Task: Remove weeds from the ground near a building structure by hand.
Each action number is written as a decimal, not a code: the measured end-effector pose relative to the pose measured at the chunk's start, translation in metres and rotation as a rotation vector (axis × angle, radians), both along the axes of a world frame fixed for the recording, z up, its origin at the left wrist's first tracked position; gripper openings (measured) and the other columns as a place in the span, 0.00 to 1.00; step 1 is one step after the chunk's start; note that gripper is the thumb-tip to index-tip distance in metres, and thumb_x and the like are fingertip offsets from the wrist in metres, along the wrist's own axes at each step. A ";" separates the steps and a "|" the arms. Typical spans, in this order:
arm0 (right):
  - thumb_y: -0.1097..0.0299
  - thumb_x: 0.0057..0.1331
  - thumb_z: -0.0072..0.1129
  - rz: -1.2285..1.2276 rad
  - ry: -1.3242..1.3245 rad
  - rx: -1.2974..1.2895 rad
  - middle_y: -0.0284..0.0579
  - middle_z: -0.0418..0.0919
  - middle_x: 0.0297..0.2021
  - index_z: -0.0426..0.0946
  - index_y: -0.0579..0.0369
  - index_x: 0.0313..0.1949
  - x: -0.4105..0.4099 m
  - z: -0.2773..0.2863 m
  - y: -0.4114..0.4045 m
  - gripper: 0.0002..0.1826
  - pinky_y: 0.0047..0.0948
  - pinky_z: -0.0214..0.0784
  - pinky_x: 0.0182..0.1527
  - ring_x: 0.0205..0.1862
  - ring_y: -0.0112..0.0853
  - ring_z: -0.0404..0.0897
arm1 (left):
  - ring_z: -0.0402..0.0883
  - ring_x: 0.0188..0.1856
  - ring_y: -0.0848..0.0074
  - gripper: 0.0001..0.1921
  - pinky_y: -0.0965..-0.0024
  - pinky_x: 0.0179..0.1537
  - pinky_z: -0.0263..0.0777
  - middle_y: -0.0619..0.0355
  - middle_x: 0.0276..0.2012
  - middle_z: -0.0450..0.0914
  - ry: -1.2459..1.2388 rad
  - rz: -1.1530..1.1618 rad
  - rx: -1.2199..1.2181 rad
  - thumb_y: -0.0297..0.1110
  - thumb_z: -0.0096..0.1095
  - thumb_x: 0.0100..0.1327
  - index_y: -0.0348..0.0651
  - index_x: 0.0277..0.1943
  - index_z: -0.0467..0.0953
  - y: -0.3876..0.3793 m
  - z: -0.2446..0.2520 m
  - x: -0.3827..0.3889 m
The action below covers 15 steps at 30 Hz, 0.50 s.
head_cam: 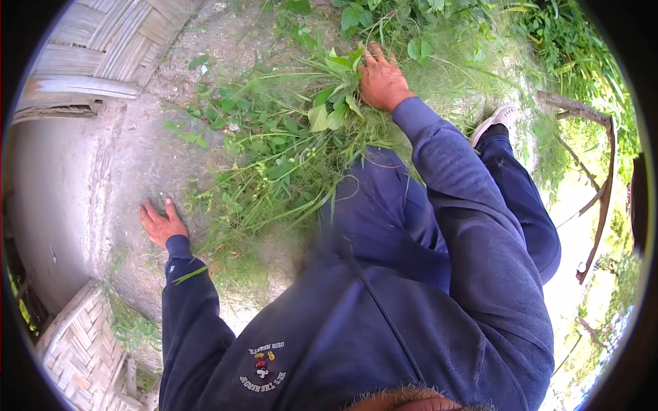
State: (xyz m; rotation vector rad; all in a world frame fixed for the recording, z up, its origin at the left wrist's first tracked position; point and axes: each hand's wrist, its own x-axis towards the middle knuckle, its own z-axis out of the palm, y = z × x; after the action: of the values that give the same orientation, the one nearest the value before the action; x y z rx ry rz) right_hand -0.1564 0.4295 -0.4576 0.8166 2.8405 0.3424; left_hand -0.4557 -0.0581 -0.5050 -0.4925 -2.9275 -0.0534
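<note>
My left hand [163, 224] rests on the bare grey ground near a pale wall, with its fingers spread and nothing in it. A long blade of grass [189, 275] lies across my left sleeve. Far out in front, my right hand [384, 79] reaches into green weeds beside a broad-leaved plant [334, 105]. Its back faces up, and leaves and stems partly hide the fingertips, so I cannot tell whether it grips any of them. Between my hands spreads a tangled heap of grass and leafy stems [277, 172], reaching up to my bent leg [380, 205].
Woven bamboo panels [118, 41] [82, 354] flank the pale doorway floor [56, 200] on the left. My shoe [496, 122] stands at the right, near a bent dry branch [609, 164]. Dense leafy plants [576, 56] grow at the upper right.
</note>
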 end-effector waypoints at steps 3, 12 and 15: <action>0.59 0.65 0.43 -0.347 -0.268 -0.305 0.48 0.49 0.72 0.68 0.53 0.61 -0.022 -0.011 0.015 0.26 0.54 0.49 0.69 0.73 0.45 0.52 | 0.57 0.71 0.61 0.34 0.44 0.63 0.55 0.53 0.69 0.59 -0.019 -0.010 0.009 0.60 0.50 0.65 0.53 0.69 0.60 0.004 0.004 0.003; 0.63 0.63 0.48 -0.544 -0.146 -0.357 0.53 0.79 0.50 0.81 0.55 0.47 -0.024 0.002 -0.002 0.18 0.41 0.72 0.53 0.52 0.46 0.79 | 0.56 0.71 0.62 0.34 0.47 0.63 0.56 0.54 0.69 0.59 -0.005 0.025 -0.042 0.61 0.50 0.65 0.54 0.69 0.60 0.001 0.008 0.006; 0.64 0.62 0.50 -0.582 -0.083 -0.410 0.54 0.79 0.50 0.81 0.55 0.46 -0.012 0.009 -0.016 0.17 0.41 0.72 0.53 0.52 0.46 0.79 | 0.56 0.71 0.62 0.34 0.47 0.63 0.56 0.54 0.70 0.58 0.012 0.013 -0.053 0.61 0.49 0.65 0.54 0.69 0.60 0.004 0.004 0.003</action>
State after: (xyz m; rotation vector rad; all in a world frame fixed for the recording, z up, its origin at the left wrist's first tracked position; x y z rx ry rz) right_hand -0.1679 0.4136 -0.4491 1.4107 2.3227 -0.2682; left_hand -0.4527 -0.0538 -0.5007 -0.4795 -2.9264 0.0292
